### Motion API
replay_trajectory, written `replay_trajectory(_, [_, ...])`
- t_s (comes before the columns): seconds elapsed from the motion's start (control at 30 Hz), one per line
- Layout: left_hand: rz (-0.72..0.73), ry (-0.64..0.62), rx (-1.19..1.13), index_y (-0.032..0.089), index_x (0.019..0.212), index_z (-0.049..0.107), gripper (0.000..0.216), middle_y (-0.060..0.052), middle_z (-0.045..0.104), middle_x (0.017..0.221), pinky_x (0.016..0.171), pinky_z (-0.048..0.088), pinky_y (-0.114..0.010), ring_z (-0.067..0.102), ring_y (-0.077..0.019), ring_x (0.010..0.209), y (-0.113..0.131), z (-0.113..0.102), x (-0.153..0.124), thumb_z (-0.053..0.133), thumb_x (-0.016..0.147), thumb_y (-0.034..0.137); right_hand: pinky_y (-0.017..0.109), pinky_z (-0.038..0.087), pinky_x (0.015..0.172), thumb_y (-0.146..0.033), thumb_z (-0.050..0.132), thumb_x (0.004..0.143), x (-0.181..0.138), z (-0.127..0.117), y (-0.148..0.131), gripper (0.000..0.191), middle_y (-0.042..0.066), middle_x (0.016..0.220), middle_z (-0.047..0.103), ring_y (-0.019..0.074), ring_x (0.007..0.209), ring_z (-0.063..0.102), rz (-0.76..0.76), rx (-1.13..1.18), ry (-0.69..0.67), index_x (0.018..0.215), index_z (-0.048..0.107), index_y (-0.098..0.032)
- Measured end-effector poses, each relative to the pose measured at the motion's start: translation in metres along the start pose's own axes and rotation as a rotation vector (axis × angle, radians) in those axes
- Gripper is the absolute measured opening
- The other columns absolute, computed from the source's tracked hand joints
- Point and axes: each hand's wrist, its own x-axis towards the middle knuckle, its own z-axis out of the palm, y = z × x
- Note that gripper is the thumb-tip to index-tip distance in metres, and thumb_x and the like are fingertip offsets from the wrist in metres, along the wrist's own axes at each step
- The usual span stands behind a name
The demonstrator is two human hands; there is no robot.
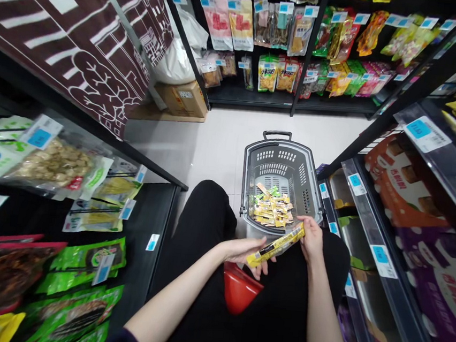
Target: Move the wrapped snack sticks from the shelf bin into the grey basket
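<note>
A long, narrow yellow snack packet (pixel 279 245) with a dark stripe slants above my lap. My right hand (pixel 311 239) pinches its upper right end between thumb and fingers. At the lower left end, my left hand (pixel 244 251) has the packet between its thumb and fingers. Just beyond both hands a grey shopping basket (pixel 310 168) stands on the floor, its handle at the far side. Inside lies a loose pile of small yellow and green snack packets (pixel 273 210). A red, smooth, curved object (pixel 239 291) shows between my legs, mostly hidden; its kind is unclear.
Shelves with snack boxes (pixel 409 188) rise close on the right. Bagged foods (pixel 57 160) hang at the left beside a dark shelf (pixel 148 222). More snack bags (pixel 267 72) hang at the back. A cardboard box (pixel 184 99) rests on the pale floor (pixel 218 143) by the left rack.
</note>
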Motion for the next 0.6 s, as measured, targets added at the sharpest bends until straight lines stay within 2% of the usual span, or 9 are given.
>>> replay_trajectory(0.03, [0.017, 0.101, 0.029, 0.008, 0.089, 0.064, 0.065, -0.006, 0.063, 0.063, 0.057, 0.049, -0.031, 0.059, -0.0147, 0.054, 0.0, -0.001, 0.002, 0.055, 0.066, 0.068, 0.022, 0.033, 0.037, -0.056, 0.054, 0.077, 0.0, -0.001, 0.0, 0.039, -0.001, 0.055, 0.062, 0.0091, 0.035, 0.043, 0.0, -0.001, -0.011, 0.08, 0.065, -0.019])
replay_trajectory(0.1, [0.078, 0.265, 0.076, 0.009, 0.08, 0.064, 0.055, -0.001, 0.058, 0.058, 0.053, 0.046, -0.025, 0.053, -0.0098, 0.05, 0.0, -0.004, 0.006, 0.064, 0.064, 0.061, 0.023, 0.033, 0.036, -0.057, 0.051, 0.078, 0.0, -0.001, 0.001, 0.041, 0.0, 0.055, 0.062, 0.0096, 0.035, 0.044, -0.003, 0.001, -0.024, 0.077, 0.065, -0.018])
replay_trajectory(0.17, [0.139, 0.382, 0.116, 0.011, 0.079, 0.062, 0.048, 0.004, 0.054, 0.057, 0.051, 0.042, -0.021, 0.049, -0.0073, 0.049, 0.0, -0.008, 0.01, 0.076, 0.054, 0.05, 0.025, 0.041, 0.041, -0.057, 0.051, 0.078, 0.0, 0.0, 0.002, 0.042, 0.003, 0.06, 0.066, 0.0135, 0.044, 0.053, -0.007, 0.001, -0.028, 0.077, 0.066, -0.018])
replay_trajectory(0.23, [0.185, 0.482, 0.166, 0.012, 0.079, 0.061, 0.047, 0.006, 0.052, 0.055, 0.048, 0.038, -0.019, 0.046, -0.0063, 0.048, 0.001, -0.011, 0.012, 0.078, 0.05, 0.046, 0.029, 0.048, 0.051, -0.052, 0.058, 0.074, 0.001, 0.0, 0.0, 0.036, 0.006, 0.071, 0.069, 0.0182, 0.059, 0.061, -0.011, -0.008, -0.025, 0.077, 0.067, -0.018])
replay_trajectory(0.33, [0.221, 0.578, 0.238, 0.011, 0.078, 0.062, 0.041, 0.005, 0.051, 0.053, 0.047, 0.036, -0.02, 0.044, -0.0069, 0.045, 0.003, -0.013, 0.013, 0.068, 0.063, 0.049, 0.033, 0.051, 0.068, -0.039, 0.07, 0.066, 0.001, 0.001, -0.003, 0.025, 0.007, 0.089, 0.071, 0.0228, 0.081, 0.064, -0.013, -0.03, -0.024, 0.08, 0.069, -0.018])
replay_trajectory(0.43, [0.232, 0.651, 0.326, 0.01, 0.078, 0.065, 0.034, 0.002, 0.058, 0.059, 0.054, 0.038, -0.021, 0.05, -0.0098, 0.053, 0.005, -0.013, 0.011, 0.071, 0.062, 0.04, 0.036, 0.05, 0.08, -0.032, 0.073, 0.061, 0.001, 0.001, -0.005, 0.029, 0.008, 0.099, 0.07, 0.0243, 0.093, 0.063, 0.005, -0.031, -0.026, 0.086, 0.069, -0.018])
replay_trajectory(0.5, [0.227, 0.705, 0.393, 0.011, 0.077, 0.066, 0.03, 0.001, 0.061, 0.062, 0.057, 0.038, -0.021, 0.053, -0.0118, 0.059, 0.005, -0.013, 0.01, 0.074, 0.056, 0.032, 0.038, 0.052, 0.078, -0.032, 0.075, 0.059, 0.002, 0.001, -0.003, 0.038, 0.009, 0.097, 0.071, 0.0249, 0.09, 0.064, 0.039, -0.021, -0.021, 0.093, 0.068, -0.017])
replay_trajectory(0.6, [0.219, 0.772, 0.484, 0.012, 0.069, 0.067, 0.024, 0.003, 0.059, 0.058, 0.055, 0.035, -0.021, 0.052, -0.0126, 0.059, 0.005, -0.013, 0.008, 0.073, 0.056, 0.031, 0.04, 0.056, 0.067, -0.035, 0.077, 0.055, 0.003, 0.002, 0.003, 0.047, 0.009, 0.083, 0.073, 0.0251, 0.076, 0.068, 0.098, -0.014, 0.004, 0.096, 0.067, -0.014])
